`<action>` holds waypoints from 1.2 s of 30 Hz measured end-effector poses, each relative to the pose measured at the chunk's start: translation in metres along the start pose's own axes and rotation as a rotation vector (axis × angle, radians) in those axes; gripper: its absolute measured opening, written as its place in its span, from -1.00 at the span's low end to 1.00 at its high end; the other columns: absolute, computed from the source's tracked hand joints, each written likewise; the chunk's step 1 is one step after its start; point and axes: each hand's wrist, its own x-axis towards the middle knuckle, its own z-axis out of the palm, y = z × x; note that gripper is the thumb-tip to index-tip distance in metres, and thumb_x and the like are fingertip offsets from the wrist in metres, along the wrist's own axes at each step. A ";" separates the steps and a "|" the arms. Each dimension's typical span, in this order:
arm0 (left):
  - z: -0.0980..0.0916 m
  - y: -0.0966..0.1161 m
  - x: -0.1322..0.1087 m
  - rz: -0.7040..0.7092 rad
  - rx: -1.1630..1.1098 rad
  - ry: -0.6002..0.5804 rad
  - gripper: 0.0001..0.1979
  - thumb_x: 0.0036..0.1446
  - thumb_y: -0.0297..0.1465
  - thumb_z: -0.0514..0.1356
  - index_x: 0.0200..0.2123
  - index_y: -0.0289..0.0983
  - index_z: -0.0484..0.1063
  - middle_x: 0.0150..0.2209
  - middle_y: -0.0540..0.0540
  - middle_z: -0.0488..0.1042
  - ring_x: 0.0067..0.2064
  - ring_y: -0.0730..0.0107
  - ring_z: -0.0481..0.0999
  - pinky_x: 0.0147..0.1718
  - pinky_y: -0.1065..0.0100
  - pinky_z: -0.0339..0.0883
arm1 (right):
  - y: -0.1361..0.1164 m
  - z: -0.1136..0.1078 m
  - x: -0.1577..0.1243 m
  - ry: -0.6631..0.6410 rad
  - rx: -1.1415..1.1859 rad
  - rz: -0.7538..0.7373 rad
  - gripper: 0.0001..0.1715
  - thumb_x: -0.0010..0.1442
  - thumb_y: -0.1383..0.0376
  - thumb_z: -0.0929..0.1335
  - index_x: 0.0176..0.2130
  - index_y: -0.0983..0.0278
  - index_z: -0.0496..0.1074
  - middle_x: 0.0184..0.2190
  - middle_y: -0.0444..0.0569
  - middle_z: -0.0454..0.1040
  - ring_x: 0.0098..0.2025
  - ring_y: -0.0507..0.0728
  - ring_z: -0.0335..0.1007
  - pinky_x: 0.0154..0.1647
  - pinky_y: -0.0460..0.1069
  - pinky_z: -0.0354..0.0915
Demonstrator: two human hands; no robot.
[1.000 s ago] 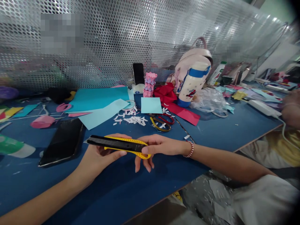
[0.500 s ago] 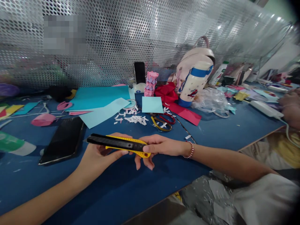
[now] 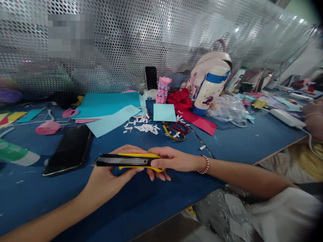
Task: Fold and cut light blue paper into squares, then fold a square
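A yellow and black utility knife (image 3: 133,161) lies level across both hands above the blue table. My left hand (image 3: 111,178) grips it near the middle, thumb on the near edge and fingers behind. At its right end my right hand (image 3: 171,159) holds it, thumb and forefinger closed on the handle, other fingers hanging below. The black end points left; a small tip seems to show there, too small to tell clearly. Just beyond the hands are scissors (image 3: 174,137) with red and yellow handles, white paper scraps (image 3: 148,128) and a light blue paper square (image 3: 165,112).
A black phone (image 3: 69,149) and a green-white tube (image 3: 19,154) lie left. Teal sheets (image 3: 108,104), a pink paper tower (image 3: 163,89), red paper (image 3: 202,123), a bottle (image 3: 210,89) and a backpack (image 3: 202,64) stand behind. Another person's hand (image 3: 314,111) is far right.
The utility knife has turned from a slight slant to nearly level, its left end dropping a little. Both hands keep hold of it, and the right has shifted slightly right.
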 end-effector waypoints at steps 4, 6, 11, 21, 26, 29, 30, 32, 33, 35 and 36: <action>0.001 0.000 -0.003 0.002 0.017 0.006 -0.73 0.31 -0.03 0.47 -0.12 -0.08 0.76 -0.12 -0.11 0.74 -0.07 0.14 0.75 0.01 0.27 0.69 | -0.002 0.004 0.001 0.003 -0.018 -0.076 -0.53 0.53 -0.05 0.46 -0.13 0.25 0.32 -0.32 -0.22 0.39 -0.46 -0.10 0.22 -0.53 -0.15 0.18; 0.001 0.000 -0.004 -0.003 0.019 0.001 -0.73 0.31 -0.04 0.47 -0.11 -0.08 0.76 -0.09 -0.11 0.74 -0.07 0.13 0.75 0.00 0.26 0.70 | -0.002 0.005 0.001 -0.003 -0.006 -0.108 -0.52 0.53 -0.05 0.46 -0.15 0.23 0.29 -0.34 -0.24 0.35 -0.45 -0.10 0.18 -0.51 -0.13 0.12; 0.005 0.003 -0.009 -0.020 -0.044 0.014 -0.70 0.27 -0.03 0.51 -0.06 -0.05 0.75 -0.02 -0.11 0.71 -0.03 0.14 0.72 0.01 0.28 0.69 | 0.002 0.006 0.001 0.051 -0.039 -0.154 -0.53 0.53 -0.06 0.46 -0.11 0.25 0.32 -0.34 -0.24 0.33 -0.45 -0.08 0.13 -0.49 -0.10 0.09; 0.012 0.005 -0.014 -0.150 -0.327 0.018 -0.66 0.53 -0.01 0.26 0.05 -0.05 0.72 0.12 -0.11 0.66 -0.27 0.39 0.61 -0.25 0.37 0.65 | 0.001 0.008 0.000 0.202 -0.228 -0.167 -0.42 0.48 -0.19 0.44 -0.14 0.25 0.38 -0.37 -0.22 0.35 -0.41 -0.03 0.19 -0.40 -0.07 0.16; 0.010 0.006 -0.012 -0.144 -0.282 0.000 -0.62 0.53 0.02 0.24 -0.02 -0.10 0.72 0.10 -0.12 0.69 -0.23 0.36 0.66 -0.23 0.39 0.66 | 0.002 0.008 0.001 0.202 -0.191 -0.154 -0.43 0.47 -0.18 0.45 -0.15 0.24 0.37 -0.39 -0.23 0.34 -0.42 -0.03 0.18 -0.41 -0.08 0.17; 0.010 0.006 -0.011 -0.143 -0.276 0.000 -0.61 0.51 0.03 0.25 -0.04 -0.12 0.71 0.04 -0.12 0.70 -0.24 0.35 0.67 -0.22 0.37 0.67 | 0.003 0.008 0.000 0.203 -0.204 -0.145 -0.46 0.49 -0.16 0.45 -0.14 0.25 0.37 -0.38 -0.22 0.35 -0.43 -0.04 0.19 -0.43 -0.09 0.17; 0.010 0.006 -0.011 -0.142 -0.274 0.002 -0.61 0.50 0.03 0.26 -0.05 -0.12 0.71 0.04 -0.12 0.71 -0.26 0.35 0.66 -0.22 0.36 0.67 | 0.002 0.008 -0.001 0.205 -0.219 -0.143 -0.45 0.50 -0.16 0.44 -0.14 0.25 0.38 -0.38 -0.22 0.36 -0.42 -0.04 0.20 -0.44 -0.10 0.17; 0.011 0.007 -0.010 -0.144 -0.263 0.009 -0.65 0.47 0.00 0.31 -0.03 -0.13 0.70 0.06 -0.13 0.70 -0.29 0.36 0.66 -0.23 0.35 0.69 | 0.001 0.007 -0.002 0.216 -0.276 -0.148 -0.44 0.51 -0.18 0.42 -0.15 0.25 0.38 -0.37 -0.20 0.38 -0.42 -0.04 0.21 -0.44 -0.10 0.16; 0.011 0.007 -0.010 -0.145 -0.257 0.016 -0.68 0.44 -0.03 0.34 -0.01 -0.13 0.69 0.09 -0.14 0.69 -0.30 0.37 0.66 -0.23 0.34 0.70 | 0.000 0.007 -0.003 0.221 -0.314 -0.151 -0.43 0.51 -0.19 0.41 -0.17 0.25 0.38 -0.36 -0.18 0.40 -0.43 -0.04 0.21 -0.45 -0.10 0.15; 0.011 0.005 -0.009 -0.155 -0.246 0.024 -0.74 0.38 -0.13 0.40 0.00 -0.13 0.67 0.06 -0.13 0.69 -0.30 0.37 0.67 -0.22 0.35 0.70 | -0.006 0.003 -0.003 0.222 -0.381 -0.143 -0.44 0.53 -0.19 0.39 -0.15 0.25 0.40 -0.35 -0.17 0.44 -0.47 -0.05 0.20 -0.47 -0.09 0.13; 0.011 0.003 -0.009 -0.164 -0.242 0.025 -0.77 0.35 -0.18 0.41 -0.01 -0.13 0.66 -0.02 -0.11 0.70 -0.31 0.36 0.67 -0.22 0.36 0.70 | -0.010 0.000 -0.003 0.221 -0.409 -0.134 -0.45 0.53 -0.18 0.39 -0.13 0.25 0.40 -0.34 -0.17 0.46 -0.48 -0.05 0.20 -0.47 -0.08 0.14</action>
